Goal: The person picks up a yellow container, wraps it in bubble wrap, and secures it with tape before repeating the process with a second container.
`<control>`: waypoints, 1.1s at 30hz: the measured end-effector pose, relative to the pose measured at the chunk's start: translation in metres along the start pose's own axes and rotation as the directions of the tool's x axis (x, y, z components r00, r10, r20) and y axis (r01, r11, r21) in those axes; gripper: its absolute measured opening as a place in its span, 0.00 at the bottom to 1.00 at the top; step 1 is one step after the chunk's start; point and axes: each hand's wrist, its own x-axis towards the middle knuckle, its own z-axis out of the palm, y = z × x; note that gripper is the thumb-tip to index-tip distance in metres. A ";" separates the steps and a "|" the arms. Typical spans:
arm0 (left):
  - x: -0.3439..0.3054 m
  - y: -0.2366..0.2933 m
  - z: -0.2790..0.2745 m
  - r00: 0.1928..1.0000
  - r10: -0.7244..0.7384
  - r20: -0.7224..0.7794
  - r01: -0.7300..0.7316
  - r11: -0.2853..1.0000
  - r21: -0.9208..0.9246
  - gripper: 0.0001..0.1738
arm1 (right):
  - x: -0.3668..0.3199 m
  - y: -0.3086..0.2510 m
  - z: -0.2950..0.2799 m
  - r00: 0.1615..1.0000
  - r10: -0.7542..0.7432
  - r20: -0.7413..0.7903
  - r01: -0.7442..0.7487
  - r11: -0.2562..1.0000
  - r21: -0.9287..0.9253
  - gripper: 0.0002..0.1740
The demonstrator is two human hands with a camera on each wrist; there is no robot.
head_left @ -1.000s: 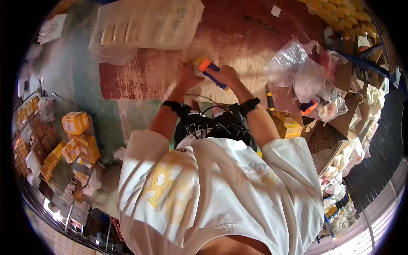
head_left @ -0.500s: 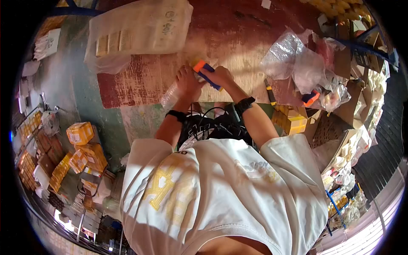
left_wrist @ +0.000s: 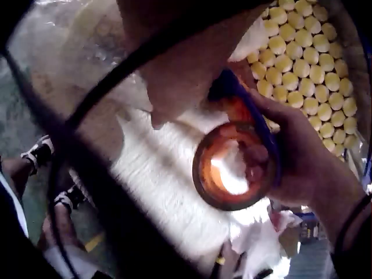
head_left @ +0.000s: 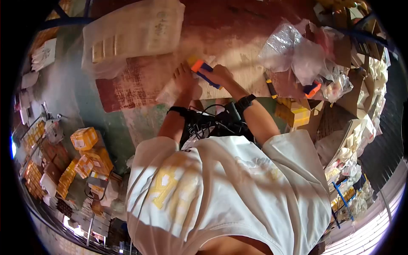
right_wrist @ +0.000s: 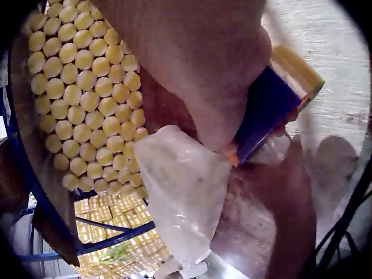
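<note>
Right-hand grip [head_left: 222,75] holds a plastic, round-cored tape dispenser [right_wrist: 270,110].

Head view vs 1 s ago: left hand [head_left: 185,81] now shows fingers spread and extended, was blurred and bunched. Clear plastic wrap [head_left: 167,92] shows more by the left wrist. View has rolled: wrapped package [head_left: 131,35] further left and lower in frame, stacked boxes [head_left: 83,138] right and lower, second tape dispenser [head_left: 312,89] higher. Blue rack bar [head_left: 63,23] now in frame top left. Light and shadow on the white shirt [head_left: 231,193] shifted
</note>
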 end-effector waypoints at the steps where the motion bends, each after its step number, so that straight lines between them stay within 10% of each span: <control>1: 0.008 -0.004 0.000 0.999 0.006 0.052 -0.003 0.998 -0.059 0.60 | -0.003 -0.001 -0.004 1.000 0.010 -0.021 -0.010 1.000 -0.008 0.43; 3: 0.031 -0.026 0.003 0.971 0.101 0.216 -0.055 0.976 -0.209 0.61 | -0.003 0.005 -0.008 0.999 -0.021 0.029 0.019 0.998 0.052 0.43; 6: 0.057 -0.057 -0.013 0.724 0.316 0.613 0.157 0.790 -0.593 0.63 | -0.008 0.004 -0.006 0.996 -0.068 0.063 0.061 0.992 0.107 0.43; 7: 0.051 -0.048 -0.008 0.849 0.322 0.419 -0.095 0.873 -0.479 0.65 | -0.005 0.004 -0.003 0.996 -0.071 0.048 0.069 0.996 0.051 0.43; 10: 0.004 0.006 -0.041 0.998 0.050 0.039 -0.047 0.997 -0.069 0.65 | 0.004 0.005 0.002 0.996 -0.088 0.011 0.087 0.993 0.079 0.43; 14: 0.027 -0.040 0.060 0.984 0.177 -0.037 -0.179 0.917 -0.356 0.63 | -0.005 0.009 0.003 0.994 -0.053 -0.091 0.051 0.998 -0.023 0.43; 17: 0.065 -0.057 0.004 0.842 0.307 0.444 0.052 0.772 -0.633 0.60 | -0.010 0.016 -0.005 0.995 -0.039 0.091 0.024 0.986 0.165 0.43; 20: 0.036 -0.007 -0.051 0.983 0.147 0.106 -0.141 0.988 -0.057 0.59 | 0.013 0.020 0.015 0.999 -0.043 -0.015 0.044 0.998 0.051 0.44; 24: 0.040 -0.007 -0.027 0.971 0.219 0.092 -0.217 0.976 -0.028 0.59 | 0.009 0.015 0.012 0.998 -0.070 -0.008 0.070 0.995 0.066 0.45; 27: 0.072 -0.045 -0.006 0.866 0.346 0.361 -0.228 0.916 -0.331 0.60 | 0.011 0.021 0.015 0.995 -0.092 0.037 0.087 0.990 0.112 0.46; 29: 0.097 -0.040 -0.045 0.585 0.450 0.675 0.004 0.830 -0.557 0.58 | 0.011 0.018 0.009 0.996 -0.079 0.052 0.075 0.994 0.085 0.46; 33: 0.063 -0.032 -0.030 0.911 0.337 0.239 -0.214 0.879 -0.426 0.60 | 0.002 0.013 0.002 0.997 -0.070 0.038 0.068 0.996 0.059 0.47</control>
